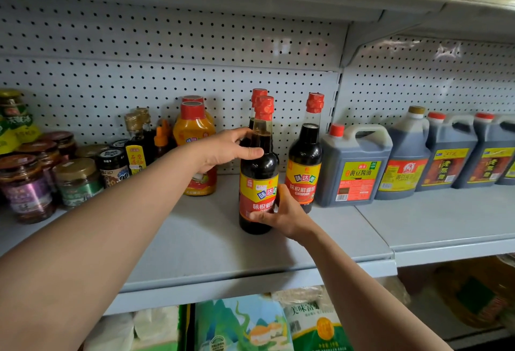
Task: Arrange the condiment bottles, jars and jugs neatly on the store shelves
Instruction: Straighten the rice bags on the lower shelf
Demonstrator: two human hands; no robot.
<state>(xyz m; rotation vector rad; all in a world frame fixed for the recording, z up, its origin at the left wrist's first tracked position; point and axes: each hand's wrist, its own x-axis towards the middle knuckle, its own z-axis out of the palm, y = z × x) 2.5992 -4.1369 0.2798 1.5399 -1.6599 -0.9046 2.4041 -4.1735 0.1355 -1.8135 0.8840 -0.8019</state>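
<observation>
Dark soy sauce bottle (259,172) stands on the shelf (211,242); my left hand (225,150) wraps its neck, my right hand (281,214) fingers hold its bottom.

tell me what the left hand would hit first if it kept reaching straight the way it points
Probably the second soy sauce bottle standing just behind the front soy sauce bottle that the left hand holds by the shoulder; depth is hard to judge.

On the shelf (211,239) a bottle (259,166) stands foremost with another (257,97) behind it and a third (305,153) to its right, jars (28,183) far left, jugs (354,166) along the right.
</observation>
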